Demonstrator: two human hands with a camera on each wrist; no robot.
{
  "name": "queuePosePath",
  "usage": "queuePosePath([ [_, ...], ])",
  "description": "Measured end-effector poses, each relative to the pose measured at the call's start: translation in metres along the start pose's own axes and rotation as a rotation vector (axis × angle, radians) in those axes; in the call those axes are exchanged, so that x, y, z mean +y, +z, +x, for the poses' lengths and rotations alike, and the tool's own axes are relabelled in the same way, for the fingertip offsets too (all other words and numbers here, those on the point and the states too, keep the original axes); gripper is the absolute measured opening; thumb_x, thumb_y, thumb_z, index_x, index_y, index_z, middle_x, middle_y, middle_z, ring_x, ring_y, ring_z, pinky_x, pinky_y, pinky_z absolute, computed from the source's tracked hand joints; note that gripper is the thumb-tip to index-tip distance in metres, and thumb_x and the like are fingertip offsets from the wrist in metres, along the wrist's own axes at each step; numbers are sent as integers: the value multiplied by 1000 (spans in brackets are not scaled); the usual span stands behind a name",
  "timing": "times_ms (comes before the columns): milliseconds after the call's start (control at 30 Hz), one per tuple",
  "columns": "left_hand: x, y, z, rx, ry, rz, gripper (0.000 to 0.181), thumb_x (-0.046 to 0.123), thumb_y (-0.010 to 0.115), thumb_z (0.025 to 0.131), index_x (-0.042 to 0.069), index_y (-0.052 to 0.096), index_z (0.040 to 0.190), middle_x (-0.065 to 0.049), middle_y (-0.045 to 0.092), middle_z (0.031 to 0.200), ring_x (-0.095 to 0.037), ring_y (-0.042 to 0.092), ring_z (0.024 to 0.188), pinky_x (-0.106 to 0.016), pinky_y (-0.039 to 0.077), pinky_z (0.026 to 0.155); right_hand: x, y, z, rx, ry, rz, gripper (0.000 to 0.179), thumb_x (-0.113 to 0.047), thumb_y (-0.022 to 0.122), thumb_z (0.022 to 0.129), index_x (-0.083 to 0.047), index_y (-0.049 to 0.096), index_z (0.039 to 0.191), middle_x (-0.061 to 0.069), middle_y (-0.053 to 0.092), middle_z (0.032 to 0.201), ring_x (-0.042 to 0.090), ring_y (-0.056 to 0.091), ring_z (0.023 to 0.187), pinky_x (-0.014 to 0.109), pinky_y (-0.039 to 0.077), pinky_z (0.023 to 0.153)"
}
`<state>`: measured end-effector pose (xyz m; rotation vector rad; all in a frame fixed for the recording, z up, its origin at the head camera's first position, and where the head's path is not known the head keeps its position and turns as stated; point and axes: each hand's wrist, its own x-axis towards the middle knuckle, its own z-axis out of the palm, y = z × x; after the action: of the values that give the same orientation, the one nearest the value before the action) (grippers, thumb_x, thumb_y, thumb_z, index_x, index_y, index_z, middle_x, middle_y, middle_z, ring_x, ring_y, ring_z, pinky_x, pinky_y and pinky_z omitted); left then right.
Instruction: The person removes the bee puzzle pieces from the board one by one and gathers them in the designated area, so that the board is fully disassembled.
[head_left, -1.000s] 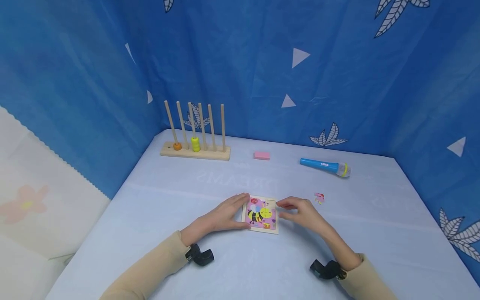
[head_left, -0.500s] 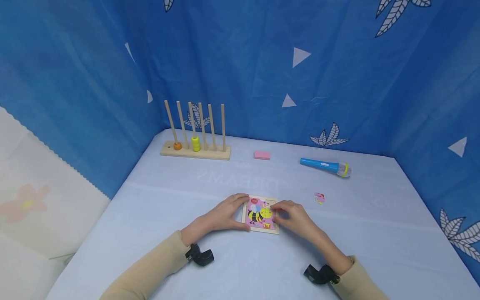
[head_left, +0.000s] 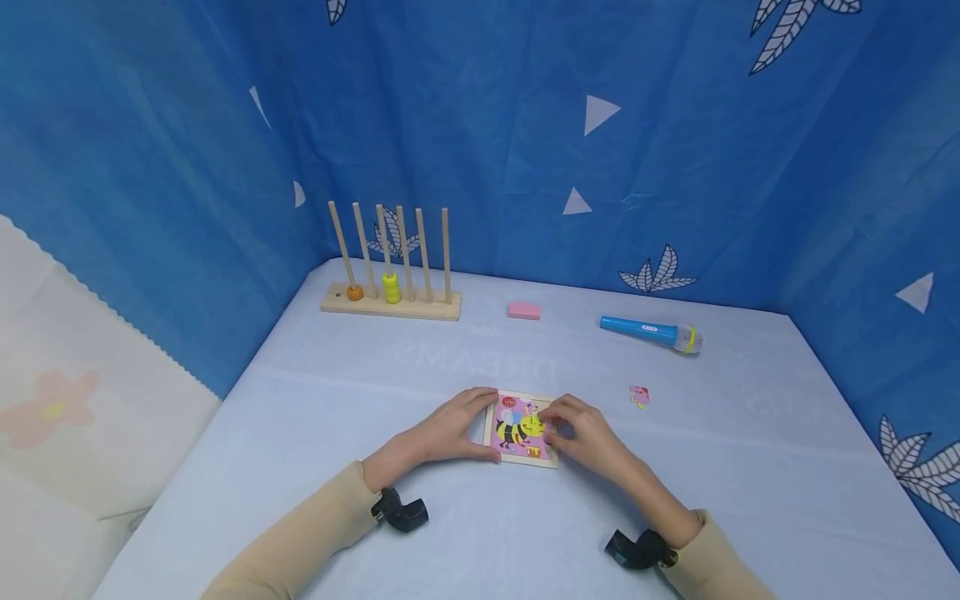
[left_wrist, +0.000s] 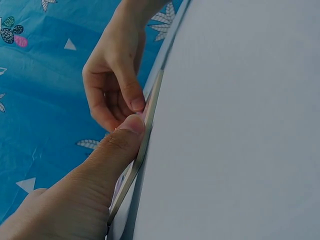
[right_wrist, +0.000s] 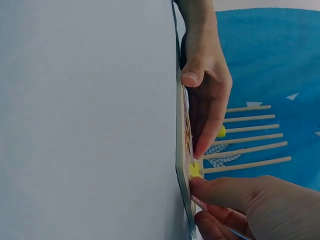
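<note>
A small wooden-framed jigsaw puzzle [head_left: 512, 433] with a bee picture lies flat on the table. My left hand [head_left: 450, 427] holds its left side, thumb on the near edge and fingers at the far edge. Over the right side of the puzzle, my right hand [head_left: 596, 437] pinches a pink puzzle piece [right_wrist: 199, 202] between thumb and fingers, low against the board. The fingers hide most of that piece from the head view. Another loose puzzle piece [head_left: 639, 397], pink and yellow, lies on the table beyond my right hand.
At the back left stands a wooden peg rack [head_left: 392, 307] with orange and yellow-green beads. A pink block [head_left: 524, 311] lies at the back middle, and a blue toy microphone [head_left: 648, 332] to its right. Blue curtains [head_left: 480, 150] rise behind the table.
My right hand has moved left from beside the frame onto the puzzle's right side, then shifted only slightly. The left hand and the puzzle have stayed put.
</note>
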<state>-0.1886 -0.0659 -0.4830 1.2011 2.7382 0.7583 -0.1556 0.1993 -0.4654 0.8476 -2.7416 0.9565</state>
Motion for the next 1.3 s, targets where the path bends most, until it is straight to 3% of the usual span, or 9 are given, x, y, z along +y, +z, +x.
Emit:
queuePosePath([
  [267, 1, -1, 0, -12, -11, -6, 97, 60, 72, 73, 1, 38, 142, -9, 36, 146, -22, 32, 134, -34, 30, 109, -1, -4, 1, -49, 3, -15, 30, -7, 78, 76, -5, 71, 105, 0, 59, 101, 16, 58, 92, 36, 53, 83],
  [467, 2, -1, -1, -14, -15, -12, 97, 61, 71, 73, 2, 38, 142, -9, 36, 146, -21, 32, 134, -35, 30, 109, -4, -6, 2, -89, 4, -60, 29, -10, 76, 79, -5, 71, 107, 1, 59, 103, 14, 56, 89, 29, 54, 79],
  [833, 1, -1, 0, 2, 6, 1, 99, 62, 71, 72, 0, 39, 142, -10, 37, 145, -23, 33, 133, -34, 30, 109, -6, -11, 3, -67, -15, -32, 29, -9, 75, 80, -5, 70, 108, 1, 59, 104, 14, 57, 91, 28, 54, 78],
  [1000, 3, 0, 1, 5, 15, 3, 99, 61, 72, 71, 0, 39, 141, -11, 37, 145, -23, 34, 133, -35, 30, 108, 3, -34, -7, -34, 59, 60, 29, -7, 75, 80, -7, 71, 108, -1, 60, 101, 20, 60, 92, 37, 55, 77],
  [1133, 4, -1, 1, -2, 12, -3, 99, 62, 71, 72, -1, 39, 141, -11, 37, 145, -23, 34, 133, -36, 31, 108, 27, -61, -27, 28, 118, 27, 29, -3, 75, 78, -8, 72, 107, 1, 61, 100, 26, 62, 93, 43, 55, 76],
  [1300, 3, -3, 0, -8, -6, 6, 99, 62, 72, 71, 0, 39, 141, -11, 37, 145, -23, 33, 134, -34, 30, 109, 58, -85, -55, 49, 188, -13, 29, -3, 75, 79, -8, 71, 107, 4, 62, 104, 23, 61, 96, 31, 54, 79],
])
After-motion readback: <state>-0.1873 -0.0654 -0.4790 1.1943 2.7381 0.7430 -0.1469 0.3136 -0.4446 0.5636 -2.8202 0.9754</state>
